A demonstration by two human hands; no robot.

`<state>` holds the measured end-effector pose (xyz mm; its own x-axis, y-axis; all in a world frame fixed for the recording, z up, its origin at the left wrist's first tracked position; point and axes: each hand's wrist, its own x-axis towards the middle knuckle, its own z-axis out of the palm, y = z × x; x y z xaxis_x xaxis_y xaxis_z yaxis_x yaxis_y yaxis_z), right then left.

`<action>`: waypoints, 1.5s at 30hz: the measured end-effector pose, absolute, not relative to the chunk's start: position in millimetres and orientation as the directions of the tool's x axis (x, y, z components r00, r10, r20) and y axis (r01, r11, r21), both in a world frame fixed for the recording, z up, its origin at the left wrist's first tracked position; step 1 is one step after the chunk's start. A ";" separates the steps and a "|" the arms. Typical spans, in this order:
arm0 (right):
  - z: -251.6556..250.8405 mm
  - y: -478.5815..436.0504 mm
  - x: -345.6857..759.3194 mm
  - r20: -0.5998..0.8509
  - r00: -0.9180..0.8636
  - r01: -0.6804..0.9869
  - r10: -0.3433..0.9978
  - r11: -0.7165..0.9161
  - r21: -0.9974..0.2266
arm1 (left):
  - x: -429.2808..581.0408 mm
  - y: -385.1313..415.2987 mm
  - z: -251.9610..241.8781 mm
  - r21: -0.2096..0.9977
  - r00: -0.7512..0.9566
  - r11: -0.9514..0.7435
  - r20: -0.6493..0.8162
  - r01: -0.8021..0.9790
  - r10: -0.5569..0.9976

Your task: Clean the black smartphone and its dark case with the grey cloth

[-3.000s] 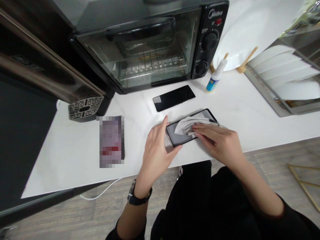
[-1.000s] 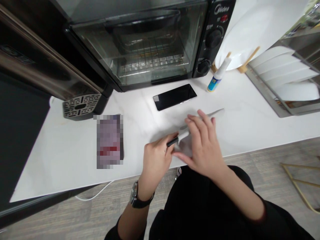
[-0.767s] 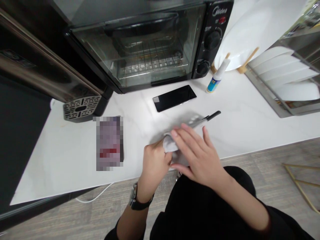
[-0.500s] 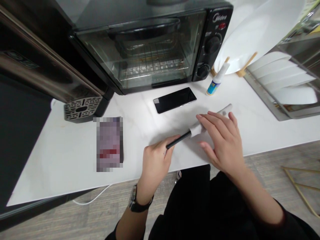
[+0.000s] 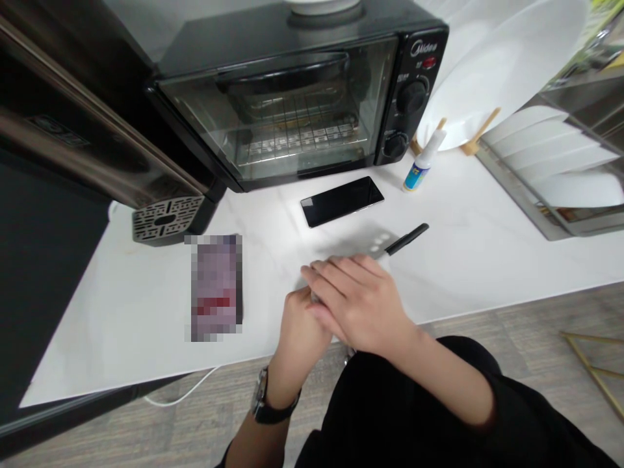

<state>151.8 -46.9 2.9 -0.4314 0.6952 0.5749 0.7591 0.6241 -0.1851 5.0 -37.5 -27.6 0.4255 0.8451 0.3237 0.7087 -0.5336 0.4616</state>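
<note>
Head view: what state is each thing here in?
Hand-held phone: raised on edge, mostly hidden.
Right hand: folded over the left hand.
Dark-screened phone: lying flat.
Pixelated item at left: lying flat, details obscured.
Midea toaster oven: door shut.
Blue-labelled bottle: standing.
Large white plate: propped on wooden stand.
Wristwatch: strapped on.

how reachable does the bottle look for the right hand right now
Probably yes: the bottle stands uncovered on the counter, and only one end of the held phone lies between, which the right hand could likely reach past after lifting off.
</note>
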 end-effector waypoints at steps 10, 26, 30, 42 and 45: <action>0.3 -22.8 212.7 0.620 -0.102 0.895 0.778 0.344 -0.285 | 8.4 -40.0 -13.2 0.654 0.453 -0.525 0.297 0.545 0.841; 2.2 -16.0 237.4 0.621 -0.200 0.887 0.758 0.409 -0.212 | 9.6 -39.3 -12.5 0.690 0.469 -0.511 0.273 0.513 0.840; 2.1 -26.0 203.8 0.626 -0.201 0.864 0.754 0.437 -0.249 | 7.5 -38.9 -16.5 0.620 0.448 -0.540 0.317 0.569 0.836; 0.9 -23.1 206.6 0.618 -0.319 0.842 0.719 0.514 -0.163 | 6.9 -37.0 -16.0 0.602 0.454 -0.551 0.324 0.578 0.830; -1.1 -13.5 233.1 0.648 -0.152 0.889 0.746 0.389 -0.239 | 7.9 -39.2 -14.2 0.681 0.461 -0.513 0.280 0.522 0.842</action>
